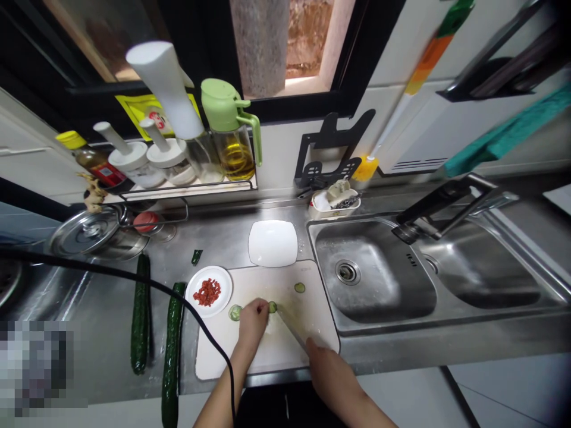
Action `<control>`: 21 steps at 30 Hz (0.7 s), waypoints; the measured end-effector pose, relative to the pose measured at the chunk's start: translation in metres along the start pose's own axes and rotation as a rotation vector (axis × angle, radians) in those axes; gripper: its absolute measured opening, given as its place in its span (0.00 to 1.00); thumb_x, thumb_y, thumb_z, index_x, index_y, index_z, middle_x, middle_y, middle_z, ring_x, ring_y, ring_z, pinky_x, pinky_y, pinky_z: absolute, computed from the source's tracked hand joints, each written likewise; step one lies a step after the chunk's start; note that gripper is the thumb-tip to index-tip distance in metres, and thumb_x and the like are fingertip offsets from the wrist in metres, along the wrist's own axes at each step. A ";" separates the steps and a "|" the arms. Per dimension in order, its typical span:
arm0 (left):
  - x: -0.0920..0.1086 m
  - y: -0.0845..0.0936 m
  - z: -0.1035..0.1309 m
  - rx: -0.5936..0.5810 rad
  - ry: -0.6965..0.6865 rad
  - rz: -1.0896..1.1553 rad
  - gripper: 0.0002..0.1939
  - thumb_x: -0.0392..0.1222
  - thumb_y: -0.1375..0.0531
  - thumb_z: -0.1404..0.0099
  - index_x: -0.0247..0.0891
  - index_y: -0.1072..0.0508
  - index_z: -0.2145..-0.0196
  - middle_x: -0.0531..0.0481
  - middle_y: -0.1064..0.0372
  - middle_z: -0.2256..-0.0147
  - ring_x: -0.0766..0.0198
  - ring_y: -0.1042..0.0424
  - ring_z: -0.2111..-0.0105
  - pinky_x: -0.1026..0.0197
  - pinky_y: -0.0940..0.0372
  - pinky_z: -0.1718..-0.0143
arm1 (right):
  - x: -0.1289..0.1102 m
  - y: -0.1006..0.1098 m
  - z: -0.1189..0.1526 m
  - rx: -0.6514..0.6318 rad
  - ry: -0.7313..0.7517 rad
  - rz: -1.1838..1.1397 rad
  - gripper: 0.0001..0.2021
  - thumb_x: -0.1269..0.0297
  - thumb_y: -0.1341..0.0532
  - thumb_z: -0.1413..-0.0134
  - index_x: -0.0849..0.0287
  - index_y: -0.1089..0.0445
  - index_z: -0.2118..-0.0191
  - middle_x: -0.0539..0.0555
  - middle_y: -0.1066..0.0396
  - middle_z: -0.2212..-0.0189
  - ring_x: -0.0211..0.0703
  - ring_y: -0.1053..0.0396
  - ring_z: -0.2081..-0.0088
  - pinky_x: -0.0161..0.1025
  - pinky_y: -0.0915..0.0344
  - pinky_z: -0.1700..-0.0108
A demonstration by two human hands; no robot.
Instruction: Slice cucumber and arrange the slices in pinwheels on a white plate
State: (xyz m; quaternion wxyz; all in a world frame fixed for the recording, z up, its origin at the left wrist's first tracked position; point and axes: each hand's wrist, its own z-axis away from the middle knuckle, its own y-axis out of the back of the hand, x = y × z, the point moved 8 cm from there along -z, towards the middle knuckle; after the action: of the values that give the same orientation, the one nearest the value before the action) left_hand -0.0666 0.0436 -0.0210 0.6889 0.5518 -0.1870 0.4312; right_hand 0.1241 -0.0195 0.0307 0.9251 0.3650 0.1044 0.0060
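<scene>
My right hand (328,365) is closed round the handle of a knife (292,327), whose blade points up and left across the white cutting board (214,362). The blade tip is close to a small cucumber piece (272,307). My left hand (253,324) is closed, its fingertips pinched at that piece's left side. Beside the left hand lie cucumber slices (235,312), and one more slice (300,288) rests on the board's upper right. A round white plate (227,291) with chopped red bits (207,292) overlaps the board's left corner.
Two whole cucumbers (141,315) lie on the steel counter at left. Behind the board sits a white square dish (273,242). At right is a double sink (375,267) with a black faucet (428,208). A black cable (178,292) crosses the view.
</scene>
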 end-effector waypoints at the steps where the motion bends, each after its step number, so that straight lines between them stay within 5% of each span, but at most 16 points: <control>1: 0.000 0.000 0.000 0.003 -0.002 -0.009 0.13 0.41 0.48 0.41 0.36 0.25 0.74 0.50 0.28 0.77 0.64 0.32 0.75 0.64 0.44 0.71 | -0.002 0.001 -0.001 -0.003 0.002 0.010 0.23 0.84 0.55 0.47 0.63 0.35 0.50 0.62 0.25 0.63 0.49 0.26 0.60 0.38 0.36 0.64; 21: 0.001 0.004 -0.002 0.042 0.028 -0.056 0.12 0.37 0.47 0.42 0.35 0.25 0.75 0.50 0.28 0.78 0.66 0.33 0.76 0.64 0.46 0.71 | -0.011 0.008 -0.011 0.035 0.030 0.161 0.24 0.83 0.55 0.45 0.61 0.37 0.46 0.61 0.25 0.64 0.47 0.26 0.61 0.35 0.34 0.64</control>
State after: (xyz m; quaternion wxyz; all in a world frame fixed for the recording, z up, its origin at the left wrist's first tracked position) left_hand -0.0701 0.0462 -0.0184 0.6915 0.5649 -0.1531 0.4234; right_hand 0.1121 -0.0069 0.0303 0.9135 0.3880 0.0887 0.0841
